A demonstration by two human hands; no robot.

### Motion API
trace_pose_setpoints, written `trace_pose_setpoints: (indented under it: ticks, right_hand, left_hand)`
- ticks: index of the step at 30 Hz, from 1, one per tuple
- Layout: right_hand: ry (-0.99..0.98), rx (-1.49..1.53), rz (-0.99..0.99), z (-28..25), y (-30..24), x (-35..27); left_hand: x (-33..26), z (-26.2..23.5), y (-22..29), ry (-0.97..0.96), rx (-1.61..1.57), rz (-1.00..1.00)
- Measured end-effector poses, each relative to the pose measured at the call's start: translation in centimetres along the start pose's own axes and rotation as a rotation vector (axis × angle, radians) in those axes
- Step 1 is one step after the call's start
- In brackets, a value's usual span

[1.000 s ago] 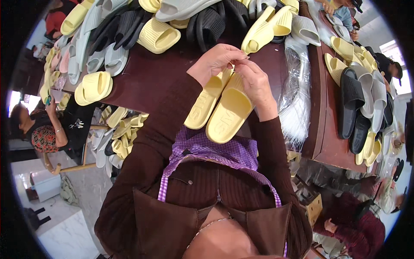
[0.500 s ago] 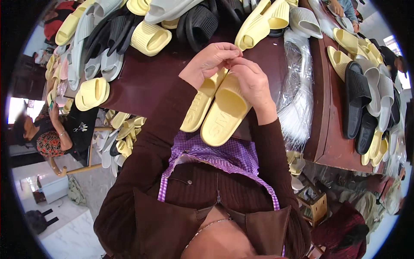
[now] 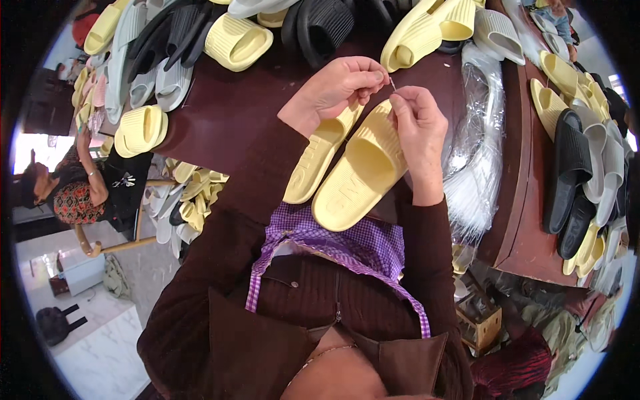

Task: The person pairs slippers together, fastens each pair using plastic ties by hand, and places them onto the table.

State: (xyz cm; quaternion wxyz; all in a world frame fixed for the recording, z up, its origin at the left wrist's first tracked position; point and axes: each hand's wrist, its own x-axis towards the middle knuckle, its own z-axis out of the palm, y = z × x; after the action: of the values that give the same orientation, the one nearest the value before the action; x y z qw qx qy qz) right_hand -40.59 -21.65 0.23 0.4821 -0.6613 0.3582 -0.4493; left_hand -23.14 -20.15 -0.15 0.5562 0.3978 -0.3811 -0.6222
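Above a pair of pale yellow slide sandals, my left hand (image 3: 343, 85) and my right hand (image 3: 420, 120) are both closed in a pinch. A short thin strand (image 3: 393, 83) runs between their fingertips; its exact kind is too small to tell. The right sandal (image 3: 353, 190) lies toe end away from me, below my right hand. Beside it, the left sandal (image 3: 308, 165) is partly covered by my left wrist. Both sandals rest at the table's near edge, over my purple checked apron (image 3: 333, 227).
A plastic-wrapped bundle of white strands (image 3: 473, 167) lies right of my hands on the dark red table (image 3: 220, 120). Yellow slides (image 3: 239, 43), black slides (image 3: 323, 30) and grey slides pile along the far side. More slides (image 3: 567, 173) cover the right table. Another person (image 3: 77, 193) sits at left.
My hands have drawn apart, the right one moving right and down, so the thin strand between them shows. The view has shifted slightly; the sandals stay at the table's near edge.
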Motion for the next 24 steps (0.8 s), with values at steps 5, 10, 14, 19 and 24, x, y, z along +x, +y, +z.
trace_pose_setpoints:
  ticks: [5, 10, 14, 19, 24]
  right_hand:
    - [-0.001, -0.173, -0.069, 0.1, 0.7, 0.0]
    - [0.019, -0.213, -0.091, 0.2, 1.1, 0.0]
    - [0.028, -0.249, -0.121, 0.2, 1.0, 0.1]
    - [0.041, -0.262, -0.136, 0.1, 1.3, 0.0]
    - [0.057, -0.32, -0.164, 0.1, 1.2, 0.0]
  left_hand:
    - [-0.1, 0.1, -0.2, 0.005, 0.003, 0.004]
    - [-0.1, -0.1, -0.4, 0.0, 0.037, 0.029]
    - [-0.1, -0.1, -0.5, 0.001, 0.062, 0.044]
    - [-0.2, 0.0, -0.5, 0.013, 0.123, 0.069]
    - [-0.2, 0.3, -0.8, 0.053, 0.173, 0.108]
